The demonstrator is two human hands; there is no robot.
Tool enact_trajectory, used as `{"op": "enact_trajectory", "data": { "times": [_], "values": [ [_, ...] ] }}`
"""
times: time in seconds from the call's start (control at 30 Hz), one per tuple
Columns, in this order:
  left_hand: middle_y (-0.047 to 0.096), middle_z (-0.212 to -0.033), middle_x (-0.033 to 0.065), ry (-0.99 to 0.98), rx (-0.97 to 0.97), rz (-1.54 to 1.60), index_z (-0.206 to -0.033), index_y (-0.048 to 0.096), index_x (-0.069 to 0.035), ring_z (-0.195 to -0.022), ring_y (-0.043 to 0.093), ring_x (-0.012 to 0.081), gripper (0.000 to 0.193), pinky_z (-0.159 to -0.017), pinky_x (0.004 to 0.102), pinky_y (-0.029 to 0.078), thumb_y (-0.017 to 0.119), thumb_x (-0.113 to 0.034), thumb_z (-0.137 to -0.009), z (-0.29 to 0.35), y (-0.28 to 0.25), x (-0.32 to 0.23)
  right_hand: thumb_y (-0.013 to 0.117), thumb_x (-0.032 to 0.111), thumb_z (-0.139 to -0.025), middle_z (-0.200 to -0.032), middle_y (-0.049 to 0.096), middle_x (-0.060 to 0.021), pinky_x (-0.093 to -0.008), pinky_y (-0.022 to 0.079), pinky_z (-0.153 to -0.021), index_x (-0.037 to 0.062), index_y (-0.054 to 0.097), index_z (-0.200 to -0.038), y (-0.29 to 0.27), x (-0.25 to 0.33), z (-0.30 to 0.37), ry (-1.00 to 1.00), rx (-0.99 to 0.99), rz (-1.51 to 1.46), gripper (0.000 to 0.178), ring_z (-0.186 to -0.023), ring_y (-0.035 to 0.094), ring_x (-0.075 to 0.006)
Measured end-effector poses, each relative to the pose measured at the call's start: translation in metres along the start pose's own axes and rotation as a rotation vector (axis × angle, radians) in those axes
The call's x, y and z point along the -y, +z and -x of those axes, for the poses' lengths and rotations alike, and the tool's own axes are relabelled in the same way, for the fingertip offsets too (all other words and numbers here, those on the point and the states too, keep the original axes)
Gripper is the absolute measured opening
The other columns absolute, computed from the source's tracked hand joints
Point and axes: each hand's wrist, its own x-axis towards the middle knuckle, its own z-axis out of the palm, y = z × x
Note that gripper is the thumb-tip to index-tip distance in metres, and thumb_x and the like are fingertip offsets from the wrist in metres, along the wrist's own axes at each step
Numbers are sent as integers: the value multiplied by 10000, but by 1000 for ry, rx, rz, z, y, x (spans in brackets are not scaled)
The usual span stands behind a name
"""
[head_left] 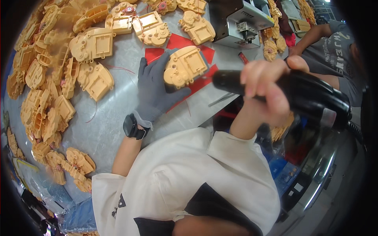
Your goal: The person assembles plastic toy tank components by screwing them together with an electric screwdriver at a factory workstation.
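My left hand (pixel 152 88), in a grey glove, grips a tan plastic housing (pixel 188 66) by its left side. The thumb lies along the lower edge and the fingers reach round the upper left. A rounded end and a square recess show on the housing's face. My bare right hand (pixel 265 84), blurred by motion, is closed around a black electric screwdriver (pixel 319 94) with a coiled cord. The tool's nose points left, toward the housing, with a gap between them. Under the housing lies a red mat (pixel 171 40), partly hidden.
Many more tan housings (pixel 47 74) are heaped along the left of the grey table (pixel 120 84), others along its far side. A metal box-shaped device (pixel 241 24) stands at the back right. Tweezers (pixel 221 100) lie near the table edge. Another person (pixel 334 51) sits at the right.
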Motion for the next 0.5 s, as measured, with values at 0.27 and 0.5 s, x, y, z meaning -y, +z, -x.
{"op": "enact_trajectory", "data": {
  "times": [0.27, 0.5],
  "values": [
    [559, -1121, 111, -5, -36, 44, -1315, 363, -48, -1066, 505, 302, 909, -1059, 531, 203, 789, -365, -577, 2, 1, 4, 516, -31, -717, -614, 476, -79, -298, 431, -478, 3, 352, -1091, 24, -27, 7, 70, -48, -10, 410, -479, 462, -157],
    [563, -1105, 46, -64, -157, -122, -1198, 440, -64, -1030, 485, 283, 745, -1004, 610, 175, 710, -498, -656, 10, 1, 1, 415, 31, -745, -664, 439, -80, -370, 404, -623, 43, 390, -1162, 27, -53, -25, 120, 32, 92, 418, -546, 452, -187]
  ]
}}
